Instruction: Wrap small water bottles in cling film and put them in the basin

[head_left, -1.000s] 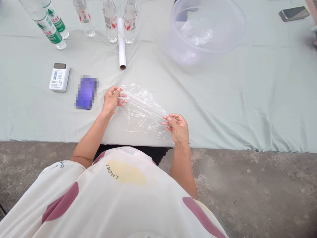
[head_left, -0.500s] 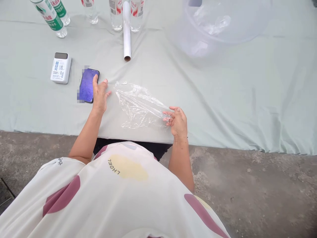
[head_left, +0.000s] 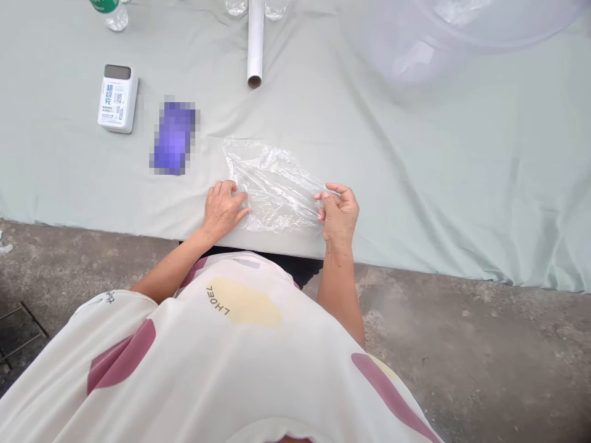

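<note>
A crumpled sheet of clear plastic wrap (head_left: 277, 191) lies on the cloth-covered table in front of me. My left hand (head_left: 224, 209) rests at its left edge, palm down, thumb and fingers apart; the fingertips touch or nearly touch the film. At the film's right end, my right hand (head_left: 340, 212) pinches the edge between thumb and fingers. Farther left on the cloth is a phone (head_left: 174, 138) with a purple screen, blurred out by pixels.
Left of the phone sits a white box-shaped device (head_left: 117, 101) with a dark top. A roll of plastic wrap (head_left: 255, 46) lies beyond the film, between bottle bases. A green-labelled bottle (head_left: 115, 15) and a large translucent basin (head_left: 415, 55) stand farther back.
My left hand has moved from beside the phone, right and nearer to me, to the film's left edge. My right hand stays at the film's right end. The view has tilted down.
</note>
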Action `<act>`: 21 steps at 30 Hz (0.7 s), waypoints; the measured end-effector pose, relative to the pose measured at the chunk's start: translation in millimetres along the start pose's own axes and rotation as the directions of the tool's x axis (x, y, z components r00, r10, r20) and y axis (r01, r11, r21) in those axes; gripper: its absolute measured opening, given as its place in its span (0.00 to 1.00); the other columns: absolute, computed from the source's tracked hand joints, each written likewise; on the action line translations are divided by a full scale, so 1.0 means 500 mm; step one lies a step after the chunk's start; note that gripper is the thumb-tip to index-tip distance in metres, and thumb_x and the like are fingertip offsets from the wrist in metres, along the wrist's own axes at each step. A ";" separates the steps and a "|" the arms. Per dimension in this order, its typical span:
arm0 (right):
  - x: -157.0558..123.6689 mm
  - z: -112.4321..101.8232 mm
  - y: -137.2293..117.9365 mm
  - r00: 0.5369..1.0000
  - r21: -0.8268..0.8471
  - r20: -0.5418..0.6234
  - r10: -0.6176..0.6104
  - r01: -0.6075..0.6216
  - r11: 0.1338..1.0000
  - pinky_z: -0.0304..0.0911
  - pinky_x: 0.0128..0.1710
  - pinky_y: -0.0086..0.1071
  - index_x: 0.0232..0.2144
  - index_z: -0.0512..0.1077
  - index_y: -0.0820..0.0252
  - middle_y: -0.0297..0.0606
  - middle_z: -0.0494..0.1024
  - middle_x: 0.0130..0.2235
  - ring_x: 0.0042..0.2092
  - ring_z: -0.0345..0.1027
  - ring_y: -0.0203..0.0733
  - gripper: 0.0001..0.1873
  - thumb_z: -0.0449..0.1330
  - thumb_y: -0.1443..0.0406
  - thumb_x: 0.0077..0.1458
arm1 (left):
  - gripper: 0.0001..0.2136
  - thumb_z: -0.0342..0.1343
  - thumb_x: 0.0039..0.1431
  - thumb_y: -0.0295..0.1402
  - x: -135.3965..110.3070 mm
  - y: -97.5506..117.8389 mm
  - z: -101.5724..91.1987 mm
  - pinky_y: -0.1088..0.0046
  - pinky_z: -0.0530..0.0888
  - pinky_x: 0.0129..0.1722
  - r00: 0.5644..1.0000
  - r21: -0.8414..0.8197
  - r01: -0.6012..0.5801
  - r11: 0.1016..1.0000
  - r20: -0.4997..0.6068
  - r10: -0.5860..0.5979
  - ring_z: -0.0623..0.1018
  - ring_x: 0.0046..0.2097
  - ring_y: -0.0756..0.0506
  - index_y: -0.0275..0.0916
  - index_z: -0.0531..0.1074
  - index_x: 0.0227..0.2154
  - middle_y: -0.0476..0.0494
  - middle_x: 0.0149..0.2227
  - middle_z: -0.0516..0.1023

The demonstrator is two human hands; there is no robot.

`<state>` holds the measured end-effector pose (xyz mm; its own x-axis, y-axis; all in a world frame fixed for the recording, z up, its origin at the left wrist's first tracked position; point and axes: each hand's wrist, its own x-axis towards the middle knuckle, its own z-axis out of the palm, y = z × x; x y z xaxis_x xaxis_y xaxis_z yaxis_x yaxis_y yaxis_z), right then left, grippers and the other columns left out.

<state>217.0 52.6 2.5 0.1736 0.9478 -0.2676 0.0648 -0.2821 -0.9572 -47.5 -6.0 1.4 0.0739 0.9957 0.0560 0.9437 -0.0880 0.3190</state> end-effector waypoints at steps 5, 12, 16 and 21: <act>0.034 -0.032 0.003 0.968 -0.029 -0.213 -0.131 0.127 0.991 0.52 0.18 0.27 0.35 0.69 0.56 0.30 0.78 0.30 0.18 0.51 0.27 0.11 0.60 0.57 0.49 | 0.16 0.64 0.59 0.41 -0.006 -0.010 -0.018 0.56 0.66 0.48 0.996 0.045 0.055 0.997 0.063 -0.057 0.68 0.50 0.35 0.47 0.78 0.50 0.35 0.49 0.68; 0.051 -0.091 -0.016 0.996 -0.230 -0.086 -0.015 -0.005 0.973 0.61 0.26 0.28 0.41 0.74 0.56 0.34 0.81 0.36 0.26 0.67 0.32 0.15 0.60 0.56 0.53 | 0.19 0.64 0.58 0.41 -0.035 -0.040 -0.043 0.56 0.67 0.49 0.998 -0.025 0.032 0.999 0.050 -0.030 0.69 0.49 0.37 0.47 0.75 0.53 0.35 0.49 0.69; 0.087 -0.112 -0.045 0.975 -0.333 -0.176 -0.135 0.070 0.940 0.66 0.36 0.31 0.40 0.74 0.56 0.35 0.81 0.39 0.32 0.72 0.34 0.13 0.54 0.56 0.61 | 0.19 0.59 0.62 0.42 -0.026 -0.050 -0.076 0.58 0.70 0.50 0.989 -0.142 -0.008 0.990 -0.146 -0.013 0.71 0.47 0.40 0.42 0.74 0.54 0.37 0.45 0.70; 0.170 -0.082 -0.086 0.967 -0.499 -0.029 -0.255 0.207 0.842 0.68 0.43 0.39 0.41 0.76 0.55 0.35 0.79 0.39 0.35 0.71 0.39 0.13 0.54 0.60 0.59 | 0.13 0.50 0.68 0.34 0.030 0.012 -0.082 0.57 0.71 0.48 0.987 -0.070 -0.061 0.996 -0.150 0.050 0.74 0.48 0.38 0.40 0.75 0.50 0.34 0.46 0.75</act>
<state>269.5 139.2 25.2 0.1801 0.9836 -0.0116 0.5804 -0.1158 -0.8061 -54.0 7.3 43.2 0.0718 0.9745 0.2127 0.9123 -0.1504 0.3808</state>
